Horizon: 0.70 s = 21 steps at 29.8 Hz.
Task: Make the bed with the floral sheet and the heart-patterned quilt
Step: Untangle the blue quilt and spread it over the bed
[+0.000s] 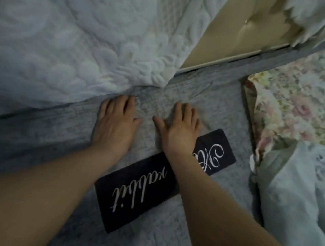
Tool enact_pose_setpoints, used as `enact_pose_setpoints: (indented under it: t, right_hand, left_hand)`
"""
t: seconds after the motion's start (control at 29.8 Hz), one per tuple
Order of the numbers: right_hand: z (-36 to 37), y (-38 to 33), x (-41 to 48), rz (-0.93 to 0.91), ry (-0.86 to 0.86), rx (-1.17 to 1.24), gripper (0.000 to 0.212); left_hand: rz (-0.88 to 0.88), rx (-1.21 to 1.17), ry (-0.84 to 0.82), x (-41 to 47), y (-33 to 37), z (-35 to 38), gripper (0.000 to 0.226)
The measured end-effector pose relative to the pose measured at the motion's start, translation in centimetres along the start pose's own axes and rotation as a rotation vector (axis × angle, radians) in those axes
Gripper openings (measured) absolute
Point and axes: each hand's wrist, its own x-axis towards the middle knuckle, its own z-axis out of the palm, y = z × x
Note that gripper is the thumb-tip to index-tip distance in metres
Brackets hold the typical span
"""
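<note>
Floral sheet [304, 104]: lies bunched at the R edge of the head view, on the grey quilted surface [221, 110], well apart from both hands; pink and cream blooms, one dark folded edge facing the hands.

L hand [116, 123]: palm down, flat on the grey surface, fingers straight and close together, holding nothing. Fingertips reach the edge of the white quilted cover [66, 27]; contact w/ it cannot be told.

R hand [179, 129]: palm down on the same surface, just beside the L hand, fingers straight and slightly spread, thumb out toward the L hand, holding nothing. R forearm crosses the black label [137, 198], which carries white script lettering.

White quilted cover: fills the upper L, its rounded edge overhanging the grey surface; stitched pattern too blurred to name.

Cream padded panel [242, 30]: upper centre, behind the grey surface, w/ one button tuft.

Pale blue fabric [303, 193]: crumpled at lower R, touching the sheet's near edge.
</note>
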Motion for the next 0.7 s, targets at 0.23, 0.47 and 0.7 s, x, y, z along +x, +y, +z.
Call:
enact_pose_setpoints:
  t: [0.23,0.47,0.7]
  right_hand:
    - [2.7,1.4,1.4,-0.365,0.321,0.325,0.019]
    - [3.0,1.4,2.5,-0.48,0.451,0.236,0.018]
    - [3.7,0.8,5.1,-0.498,0.44,0.177,0.015]
  left_hand:
    - [-0.025,-0.163,0.203,0.1,0.0,2.7,0.013]
    - [-0.002,-0.214,0.244,1.2,-0.1,3.5,0.016]
    - [0.017,-0.157,0.189,3.2,-1.0,3.9,0.016]
